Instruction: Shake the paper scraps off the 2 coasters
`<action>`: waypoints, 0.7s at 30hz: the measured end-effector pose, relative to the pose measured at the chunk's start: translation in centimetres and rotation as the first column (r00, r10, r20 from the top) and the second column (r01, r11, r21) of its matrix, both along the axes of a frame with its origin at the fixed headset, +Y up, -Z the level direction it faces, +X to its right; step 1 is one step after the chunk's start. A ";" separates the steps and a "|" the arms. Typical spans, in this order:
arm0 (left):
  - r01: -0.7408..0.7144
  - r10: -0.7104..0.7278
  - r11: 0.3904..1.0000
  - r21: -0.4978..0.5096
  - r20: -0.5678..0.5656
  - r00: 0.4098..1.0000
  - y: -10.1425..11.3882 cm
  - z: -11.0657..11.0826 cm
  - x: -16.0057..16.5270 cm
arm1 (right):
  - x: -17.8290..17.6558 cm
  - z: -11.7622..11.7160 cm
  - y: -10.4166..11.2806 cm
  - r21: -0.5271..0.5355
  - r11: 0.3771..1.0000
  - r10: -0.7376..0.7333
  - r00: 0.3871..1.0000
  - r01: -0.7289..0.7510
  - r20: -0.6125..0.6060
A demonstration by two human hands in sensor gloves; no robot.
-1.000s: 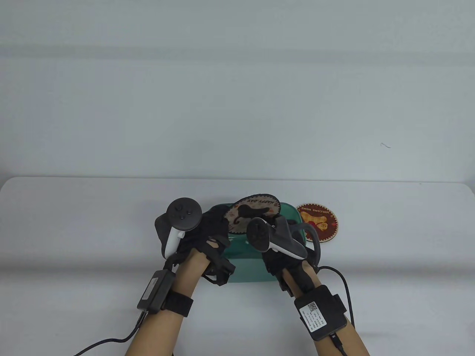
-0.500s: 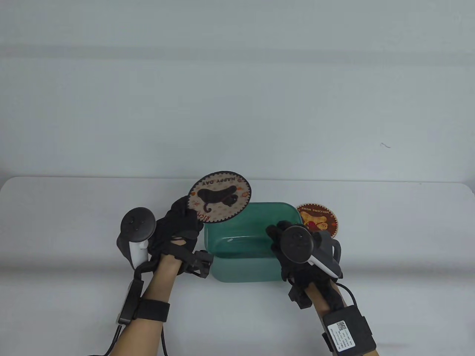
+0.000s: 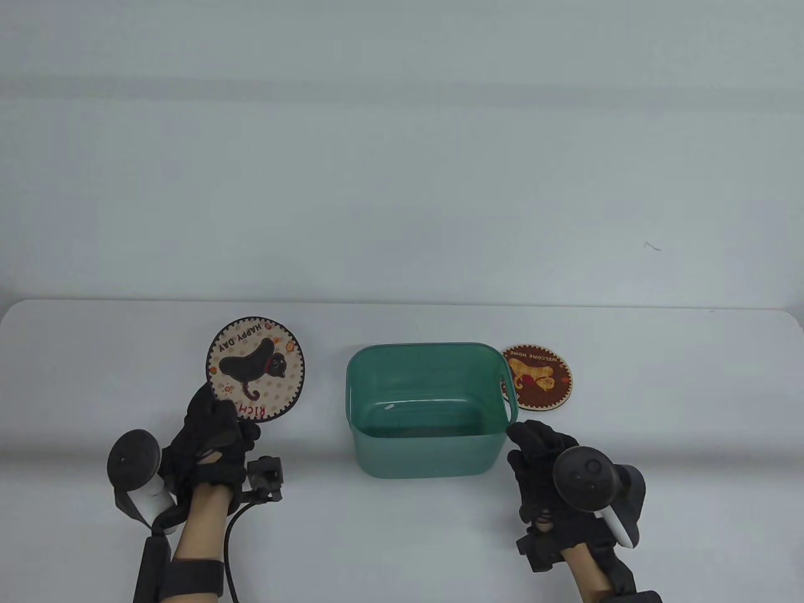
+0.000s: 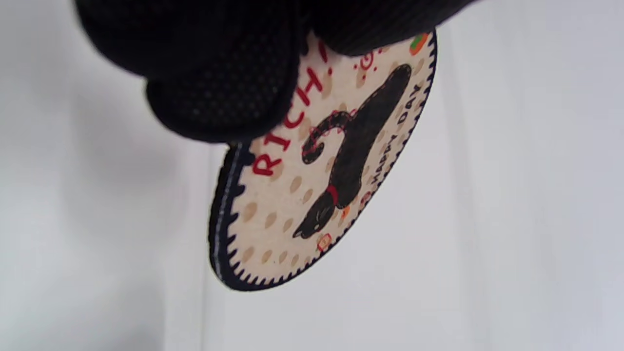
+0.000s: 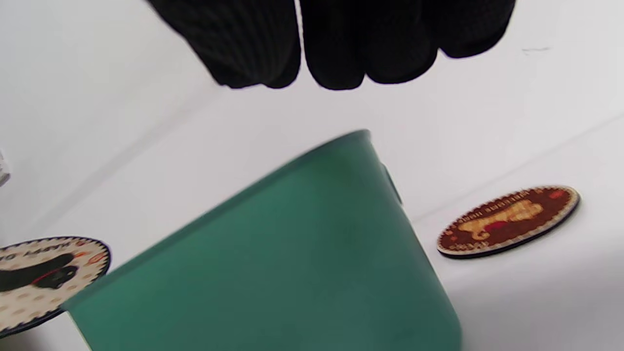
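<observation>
While the left hand (image 3: 210,440) pinches the near rim of the cream coaster (image 3: 256,368), its gloved fingertips (image 4: 229,92) bunch together over the edge beside the red lettering, and the disc sits out to the left of the green bin (image 3: 427,465), well apart from it. From the wrist view the coaster appears tilted, and I cannot tell whether its far edge touches the white table (image 3: 402,534). The right hand (image 3: 546,468) holds nothing; its fingers (image 5: 336,44) hang close together and loosely curled, just off the bin's near right corner.

The bin is a rounded rectangular tub of translucent green plastic with a slot handle in its right wall. Its floor shows a few pale specks, too small to identify.

The cream coaster is round with a dark scalloped border, tan dots, a black cat wearing a red collar, and the words "HAPPY DAY" and "RICH". Its face shows no scraps. The second coaster (image 3: 537,377) lies flat on the table just beside the bin's far right corner; it is dark red with a yellow figure and "WELCOME HOME" around the rim.
</observation>
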State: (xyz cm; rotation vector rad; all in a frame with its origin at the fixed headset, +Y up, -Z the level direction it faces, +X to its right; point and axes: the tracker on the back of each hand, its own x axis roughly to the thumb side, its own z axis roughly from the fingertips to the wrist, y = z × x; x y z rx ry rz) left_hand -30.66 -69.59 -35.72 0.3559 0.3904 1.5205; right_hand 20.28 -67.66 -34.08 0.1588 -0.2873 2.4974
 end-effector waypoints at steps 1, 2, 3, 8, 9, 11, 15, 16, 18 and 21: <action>-0.003 0.003 1.000 -0.013 -0.006 1.000 -0.7 0.3 -0.5 | 0.3 0.0 -0.5 -0.032 0.999 0.001 1.000 -0.001 0.002; -0.008 0.007 1.000 -0.026 -0.009 1.000 -1.4 0.5 -0.9 | 0.6 -0.1 -0.9 -0.050 0.999 0.009 1.000 -0.009 0.007; -0.016 0.016 0.999 -0.036 -0.013 1.000 -2.0 0.8 -1.2 | 0.8 -0.1 -1.2 -0.061 0.998 0.013 1.000 -0.013 0.014; -0.097 0.097 0.992 -0.082 -0.007 0.995 -4.9 1.4 -1.8 | 1.3 -0.6 -2.6 -0.147 0.989 0.035 0.999 -0.032 0.016; -0.108 0.108 0.990 -0.091 -0.002 0.994 -5.3 1.5 -1.8 | 1.2 -0.7 -2.8 -0.163 0.986 0.049 0.999 -0.047 0.012; -0.109 0.110 0.987 -0.114 0.004 0.994 -5.8 1.4 -1.9 | 1.1 -0.9 -3.2 -0.186 0.980 0.074 0.997 -0.072 0.004; -0.070 0.079 0.983 -0.170 0.045 0.996 -6.8 1.4 -2.2 | 0.8 -1.2 -3.9 -0.241 0.966 0.093 0.995 -0.095 -0.020; -0.054 0.065 0.981 -0.186 0.051 0.997 -7.1 1.4 -2.3 | 0.7 -1.2 -4.0 -0.251 0.963 0.093 0.995 -0.096 -0.027; -0.022 0.031 0.975 -0.219 0.039 0.999 -7.6 1.6 -2.6 | 0.6 -1.3 -4.3 -0.268 0.958 0.095 0.995 -0.101 -0.035; 0.011 0.002 0.964 -0.265 0.049 0.999 -8.2 1.8 -3.0 | 0.5 -1.3 -4.6 -0.284 0.953 0.100 0.994 -0.108 -0.041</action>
